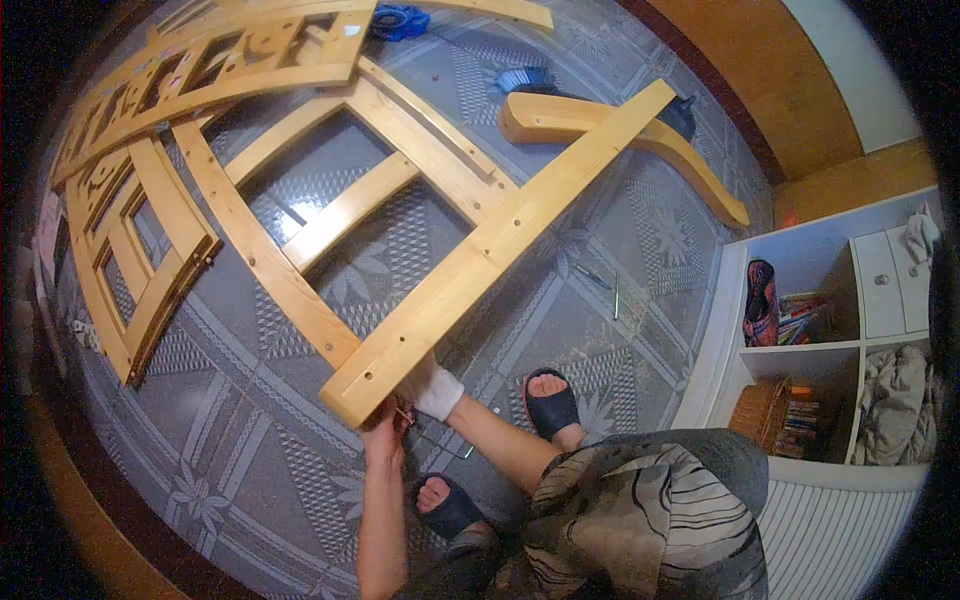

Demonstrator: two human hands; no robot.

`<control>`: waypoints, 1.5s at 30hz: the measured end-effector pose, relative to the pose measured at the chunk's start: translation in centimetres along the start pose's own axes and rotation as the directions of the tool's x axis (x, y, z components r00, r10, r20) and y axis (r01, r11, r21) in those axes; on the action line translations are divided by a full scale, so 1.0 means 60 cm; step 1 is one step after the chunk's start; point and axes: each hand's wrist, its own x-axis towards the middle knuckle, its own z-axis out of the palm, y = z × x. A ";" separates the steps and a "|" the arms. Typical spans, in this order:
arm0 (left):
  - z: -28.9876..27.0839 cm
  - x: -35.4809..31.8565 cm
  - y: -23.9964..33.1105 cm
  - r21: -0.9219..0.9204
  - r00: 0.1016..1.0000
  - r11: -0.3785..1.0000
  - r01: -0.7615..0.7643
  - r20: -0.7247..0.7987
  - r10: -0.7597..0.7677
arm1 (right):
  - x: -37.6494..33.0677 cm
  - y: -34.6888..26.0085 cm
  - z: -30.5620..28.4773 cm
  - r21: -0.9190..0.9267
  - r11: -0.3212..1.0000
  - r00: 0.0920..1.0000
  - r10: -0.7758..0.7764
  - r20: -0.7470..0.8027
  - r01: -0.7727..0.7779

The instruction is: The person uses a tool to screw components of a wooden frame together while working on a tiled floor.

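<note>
Two hands at the near end of a wooden frame on a patterned floor

The left hand (382,418) reaches straight up from the lower edge, forearm nearly vertical, its fingers bent up under the end of the long wooden beam (490,245); whether they clench something small there I cannot tell. The right hand (432,388), in a white glove, comes in from the right with the forearm slanting up-left, and its fingers press against the same beam end from below. The beam runs diagonally from that corner up to the right, joined to a frame of slats (330,215) lying over the grey tiled floor (230,450). A thin metal rod (440,445) lies just beneath the hands. Two feet in dark sandals (552,405) stand beside them.
</note>
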 end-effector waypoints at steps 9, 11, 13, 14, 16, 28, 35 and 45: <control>-0.011 0.003 -0.011 -0.374 0.975 0.922 0.101 0.220 -0.017 | 0.004 0.003 0.009 0.458 0.888 0.998 -0.019 -0.066 0.047; -0.016 0.007 -0.011 -0.417 0.964 0.890 0.184 0.255 -0.080 | 0.008 0.003 0.004 0.309 0.950 0.995 0.074 -0.065 -0.051; -0.028 0.010 -0.015 -0.459 0.949 0.848 0.264 0.281 -0.144 | 0.006 0.004 0.000 0.217 0.975 0.995 0.063 -0.084 -0.043; -0.028 0.010 -0.014 -0.429 0.947 0.867 0.254 0.295 -0.131 | 0.004 0.004 0.004 0.109 0.993 0.994 0.054 -0.097 -0.043; -0.023 0.010 -0.016 -0.399 0.943 0.884 0.243 0.312 -0.118 | -0.002 0.006 0.010 0.135 0.991 0.995 0.037 -0.092 -0.024; -0.002 0.011 -0.020 -0.554 0.980 0.813 0.181 0.168 -0.103 | -0.005 -0.004 0.008 0.321 0.945 0.998 -0.061 -0.029 0.067; 0.008 -0.003 -0.015 -0.525 0.995 0.847 0.086 0.090 -0.045 | -0.002 0.005 -0.006 -0.293 0.938 0.982 -0.186 0.022 0.184; -0.008 0.009 -0.034 -0.474 0.998 0.880 0.029 0.058 -0.002 | 0.006 0.004 -0.007 0.310 0.951 1.000 0.002 -0.002 -0.001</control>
